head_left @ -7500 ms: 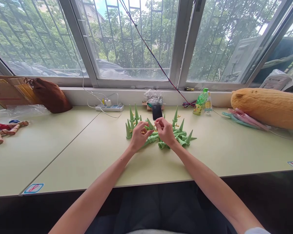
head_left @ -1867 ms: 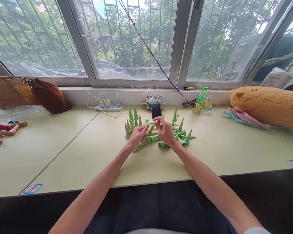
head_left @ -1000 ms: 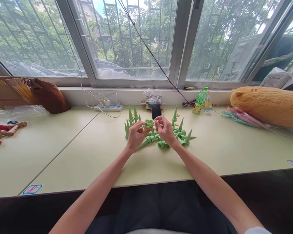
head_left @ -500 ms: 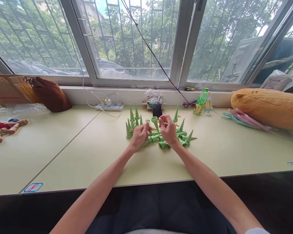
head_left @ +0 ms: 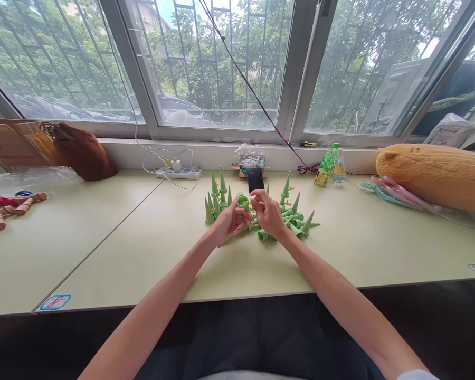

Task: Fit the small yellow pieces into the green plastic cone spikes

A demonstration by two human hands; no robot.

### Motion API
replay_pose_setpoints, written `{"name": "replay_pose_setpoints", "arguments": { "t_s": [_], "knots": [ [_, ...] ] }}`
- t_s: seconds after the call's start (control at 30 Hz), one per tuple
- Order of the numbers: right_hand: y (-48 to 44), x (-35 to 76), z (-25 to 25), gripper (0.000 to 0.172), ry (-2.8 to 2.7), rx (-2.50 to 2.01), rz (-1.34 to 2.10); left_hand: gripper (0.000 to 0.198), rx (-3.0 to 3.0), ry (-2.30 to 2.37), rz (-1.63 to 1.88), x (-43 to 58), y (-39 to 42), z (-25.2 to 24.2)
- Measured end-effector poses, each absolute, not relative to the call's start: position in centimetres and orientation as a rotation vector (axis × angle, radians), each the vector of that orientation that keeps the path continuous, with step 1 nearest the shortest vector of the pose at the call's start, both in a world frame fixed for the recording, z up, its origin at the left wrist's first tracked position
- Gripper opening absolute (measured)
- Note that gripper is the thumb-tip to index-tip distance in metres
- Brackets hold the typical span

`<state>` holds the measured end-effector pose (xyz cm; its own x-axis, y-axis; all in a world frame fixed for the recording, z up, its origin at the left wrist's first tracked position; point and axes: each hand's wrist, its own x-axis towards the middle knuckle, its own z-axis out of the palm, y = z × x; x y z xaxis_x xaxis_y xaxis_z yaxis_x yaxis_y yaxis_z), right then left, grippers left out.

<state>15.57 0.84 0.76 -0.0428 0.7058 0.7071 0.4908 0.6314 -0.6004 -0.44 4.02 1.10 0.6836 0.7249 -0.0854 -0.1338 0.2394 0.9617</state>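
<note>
Since half a second ago your left hand has tipped the green cone so that its round open mouth faces you. Your right hand has dropped closer. Left fingers grasp the cone above the cone pile, mid-table. Right fingertips pinch together beside its rim; I cannot tell whether they hold anything.

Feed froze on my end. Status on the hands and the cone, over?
The left hand holds a green cone, mouth up. The right hand pinches beside its mouth. A cone pile and phone close behind.
</note>
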Motion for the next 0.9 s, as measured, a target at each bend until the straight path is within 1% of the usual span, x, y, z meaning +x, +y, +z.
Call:
{"name": "replay_pose_setpoints", "arguments": {
  "t_s": [0.3,0.47,0.67,0.9],
  "knots": [
    [1.0,15.8,0.9,0.021,-1.663,-1.006,0.232,0.062,1.200,0.509,0.610,-0.7,4.2,0.8],
    [1.1,15.9,0.9,0.022,-1.652,-1.017,0.257,0.053,1.250,0.509,0.670,-0.6,3.8,1.0],
    [1.1,15.9,0.9,0.023,-1.617,-1.004,0.358,0.046,1.404,0.545,0.785,-0.5,3.1,1.5],
    [1.2,16.1,1.1,0.020,-1.600,-1.018,0.315,0.041,1.675,0.658,0.868,-0.5,2.8,1.5]
  ]
}}
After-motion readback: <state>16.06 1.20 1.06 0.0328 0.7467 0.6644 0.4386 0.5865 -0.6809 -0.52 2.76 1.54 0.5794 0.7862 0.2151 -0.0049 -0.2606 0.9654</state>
